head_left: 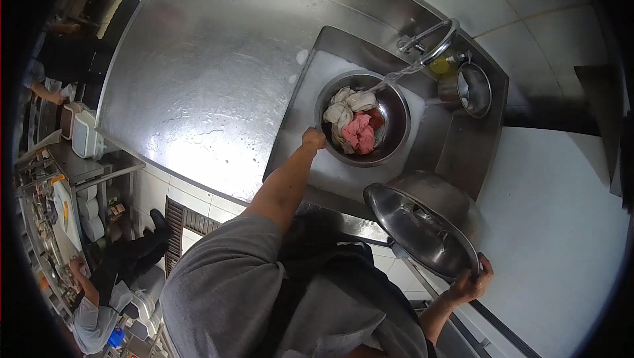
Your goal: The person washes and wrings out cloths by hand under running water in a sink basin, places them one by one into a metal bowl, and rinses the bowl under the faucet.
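Note:
My left hand is closed on the rim of a round metal bowl standing in the sink. Inside that bowl lie bunched pale cloths and a pink cloth, with a darker red patch beside them. Water pours into it from the curved faucet. At the right, my right hand grips the edge of a larger metal bowl, which is tilted on its side over the sink's front corner. Its shiny inside faces toward me.
White foam covers part of the sink floor. A small metal pot and a yellow bottle stand by the faucet. Wet steel counter extends left; a white surface lies right. Other people are at the far left.

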The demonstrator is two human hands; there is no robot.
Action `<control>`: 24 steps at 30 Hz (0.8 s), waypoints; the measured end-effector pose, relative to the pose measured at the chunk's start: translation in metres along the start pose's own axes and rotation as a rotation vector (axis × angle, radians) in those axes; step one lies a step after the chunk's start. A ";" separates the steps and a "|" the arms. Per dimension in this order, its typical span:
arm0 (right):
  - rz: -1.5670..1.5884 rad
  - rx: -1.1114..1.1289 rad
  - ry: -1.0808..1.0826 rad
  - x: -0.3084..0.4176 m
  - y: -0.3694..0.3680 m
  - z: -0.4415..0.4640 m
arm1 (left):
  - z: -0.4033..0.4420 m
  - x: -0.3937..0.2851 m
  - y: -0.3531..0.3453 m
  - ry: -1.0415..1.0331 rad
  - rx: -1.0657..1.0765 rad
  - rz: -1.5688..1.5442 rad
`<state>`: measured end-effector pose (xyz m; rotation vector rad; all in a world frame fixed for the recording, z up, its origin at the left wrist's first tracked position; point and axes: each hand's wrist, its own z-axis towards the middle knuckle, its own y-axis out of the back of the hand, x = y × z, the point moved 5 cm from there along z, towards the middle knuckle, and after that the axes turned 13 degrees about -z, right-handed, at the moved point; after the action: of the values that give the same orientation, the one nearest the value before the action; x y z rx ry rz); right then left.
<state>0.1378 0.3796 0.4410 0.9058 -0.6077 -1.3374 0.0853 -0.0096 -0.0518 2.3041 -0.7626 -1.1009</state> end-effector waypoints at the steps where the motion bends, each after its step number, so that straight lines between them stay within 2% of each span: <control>1: 0.025 -0.005 -0.001 0.000 -0.001 0.000 | 0.004 0.006 -0.005 0.033 -0.027 -0.015; 2: 0.051 -0.010 -0.001 0.000 -0.002 0.000 | 0.014 0.016 -0.018 0.034 -0.026 -0.013; 4: 0.045 0.004 0.004 0.001 -0.002 0.002 | 0.032 0.049 -0.047 0.302 0.025 -0.575; 5: 0.035 0.015 0.010 0.001 -0.002 0.002 | 0.024 0.041 -0.037 0.302 0.025 -0.573; 7: 0.027 0.014 0.000 -0.003 -0.004 0.001 | -0.005 0.006 0.001 0.168 0.070 -0.085; 9: 0.020 0.013 -0.011 -0.005 -0.008 -0.001 | -0.008 0.004 0.004 0.138 0.088 -0.026; 11: 0.148 -0.015 -0.045 -0.007 -0.009 -0.002 | -0.009 0.003 0.005 0.108 0.107 0.033; 13: 0.118 -0.009 -0.013 -0.007 -0.008 0.001 | -0.011 0.005 0.010 0.180 0.098 -0.168; 14: 0.088 -0.002 0.019 -0.005 -0.008 0.002 | -0.013 0.002 0.013 0.180 0.098 -0.168; 16: 0.084 -0.003 0.023 -0.003 -0.008 0.004 | -0.023 0.013 0.012 0.607 -0.090 -1.004; 19: 0.053 0.000 0.019 -0.004 -0.009 0.003 | -0.020 0.017 0.006 0.530 -0.138 -1.035; 24: 0.034 -0.004 -0.009 -0.011 -0.013 -0.001 | -0.020 0.021 0.003 0.541 -0.141 -0.994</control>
<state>0.1293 0.3907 0.4310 0.8830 -0.6251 -1.3124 0.1119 -0.0225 -0.0496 2.6766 0.7196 -0.7310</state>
